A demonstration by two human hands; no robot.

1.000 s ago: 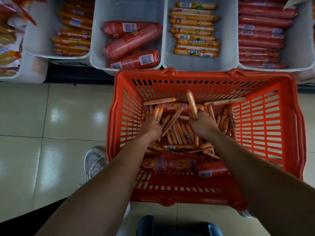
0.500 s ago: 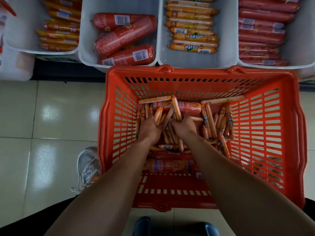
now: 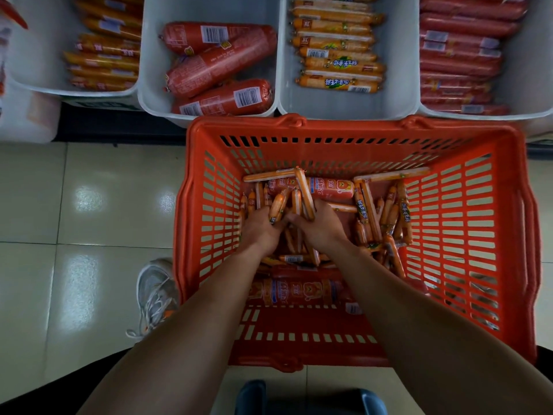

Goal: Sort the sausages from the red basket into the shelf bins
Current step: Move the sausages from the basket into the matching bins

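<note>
The red basket (image 3: 466, 139) stands on the floor below the shelf, holding several thin orange sausages (image 3: 389, 214) and thick ones (image 3: 329, 187). Both my hands are down inside it, side by side. My left hand (image 3: 261, 227) is closed around small orange sausages (image 3: 278, 205). My right hand (image 3: 321, 224) grips a longer thin sausage (image 3: 304, 190) that sticks up from its fingers. Above stand four white shelf bins: thin orange packs (image 3: 104, 55), thick red sausages (image 3: 218, 61), yellow-orange corn sausages (image 3: 338, 49), long red sausages (image 3: 460, 55).
Shiny pale floor tiles (image 3: 89, 205) lie left of the basket. A white sneaker (image 3: 155, 292) sits beside the basket's left wall. A dark blue object (image 3: 308, 398) shows at the bottom edge. Other packaged goods (image 3: 9, 13) fill the far left shelf.
My right hand moved left across the pile with its long sausage and now sits against my left hand. The view has shifted slightly toward the basket.
</note>
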